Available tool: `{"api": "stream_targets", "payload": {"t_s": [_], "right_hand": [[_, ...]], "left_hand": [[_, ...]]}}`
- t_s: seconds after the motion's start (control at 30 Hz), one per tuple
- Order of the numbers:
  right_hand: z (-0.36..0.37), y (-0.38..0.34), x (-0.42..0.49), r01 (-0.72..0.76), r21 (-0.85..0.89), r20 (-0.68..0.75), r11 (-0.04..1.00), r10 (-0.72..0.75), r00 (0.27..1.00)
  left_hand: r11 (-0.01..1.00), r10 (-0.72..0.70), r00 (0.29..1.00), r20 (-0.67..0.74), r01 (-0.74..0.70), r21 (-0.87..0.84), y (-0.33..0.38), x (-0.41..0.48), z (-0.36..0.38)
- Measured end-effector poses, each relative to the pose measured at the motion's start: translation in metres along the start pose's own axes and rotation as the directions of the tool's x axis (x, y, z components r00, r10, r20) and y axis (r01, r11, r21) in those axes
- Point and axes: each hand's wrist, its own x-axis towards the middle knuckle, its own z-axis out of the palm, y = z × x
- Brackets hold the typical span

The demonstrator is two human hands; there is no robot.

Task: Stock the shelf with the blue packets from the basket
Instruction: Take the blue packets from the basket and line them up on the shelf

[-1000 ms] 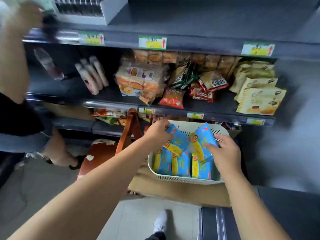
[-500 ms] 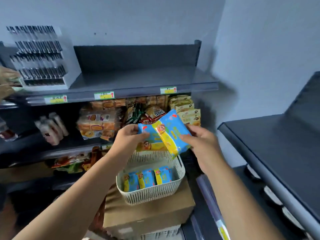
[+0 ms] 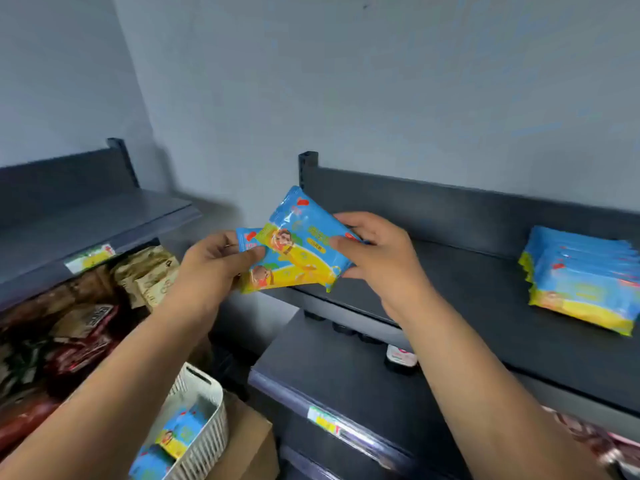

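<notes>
Change: hands and load, over the basket (image 3: 209, 441) half a second ago, are now hovering mid-frame at the edge of the dark shelf (image 3: 467, 299). Left hand (image 3: 211, 268) is pinching the lower blue packet (image 3: 277, 277); right hand (image 3: 377, 258) is gripping the upper blue packet (image 3: 304, 244). A stocked stack (image 3: 581, 282) is lying at far right. Placement is looking imminent.

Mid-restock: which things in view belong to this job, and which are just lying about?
Job: front packet in right hand; back packet in left hand; packet stack on the shelf; basket holding spare packets.
Lying about: snack bags at left; cardboard box beside the basket.
</notes>
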Motion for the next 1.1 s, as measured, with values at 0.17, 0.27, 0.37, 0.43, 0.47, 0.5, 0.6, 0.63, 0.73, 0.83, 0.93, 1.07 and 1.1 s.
{"api": "stream_targets", "payload": {"t_s": [0.17,0.27,0.37,0.43,0.47,0.5,0.6,0.63,0.73,0.83,0.93,1.07,1.1], "right_hand": [[-0.098,-0.023,-0.050,0.059,-0.140,-0.294,0.988,-0.099,0.951],[-0.157,-0.037,-0.082,0.054,-0.220,-0.441,0.974,-0.148,0.885],[-0.215,-0.051,-0.113,0.016,-0.270,-0.529,0.963,-0.162,0.833],[-0.249,-0.059,-0.132,-0.006,-0.289,-0.568,0.957,-0.166,0.806],[-0.264,-0.062,-0.140,-0.018,-0.303,-0.584,0.953,-0.170,0.794],[-0.279,-0.064,-0.146,-0.036,-0.319,-0.600,0.947,-0.173,0.781],[-0.316,-0.067,-0.155,-0.085,-0.362,-0.634,0.928,-0.178,0.752],[-0.326,-0.067,-0.155,-0.093,-0.375,-0.637,0.923,-0.183,0.749],[-0.353,-0.062,-0.150,-0.112,-0.404,-0.606,0.908,-0.174,0.776],[-0.369,-0.056,-0.138,-0.136,-0.461,-0.545,0.877,-0.158,0.823],[-0.374,-0.046,-0.125,-0.116,-0.514,-0.477,0.850,-0.172,0.862],[-0.373,-0.031,-0.111,-0.138,-0.576,-0.395,0.806,-0.127,0.910],[-0.372,-0.027,-0.107,-0.139,-0.594,-0.385,0.792,-0.129,0.914]], "left_hand": [[0.999,-0.032,0.962,0.272,0.042,-0.030,0.000,-0.009,0.110],[0.997,-0.065,0.905,0.420,0.081,-0.021,-0.006,-0.026,0.183],[0.995,-0.087,0.830,0.551,0.105,-0.001,-0.014,-0.047,0.254],[0.992,-0.104,0.793,0.600,0.122,0.010,-0.021,-0.060,0.298],[0.992,-0.108,0.781,0.616,0.121,0.020,-0.025,-0.065,0.318],[0.993,-0.107,0.771,0.627,0.116,0.026,-0.028,-0.069,0.336],[0.995,-0.093,0.755,0.650,0.045,0.090,-0.039,-0.070,0.378],[0.992,-0.086,0.752,0.654,0.005,0.125,-0.043,-0.069,0.388],[0.974,-0.050,0.775,0.630,-0.100,0.202,-0.056,-0.057,0.406],[0.897,0.044,0.839,0.543,-0.272,0.348,-0.071,-0.043,0.411],[0.748,0.095,0.892,0.442,-0.356,0.560,-0.078,-0.039,0.409],[0.687,0.003,0.920,0.391,-0.286,0.668,-0.083,-0.035,0.413],[0.696,-0.021,0.919,0.395,-0.270,0.665,-0.084,-0.033,0.413]]}}
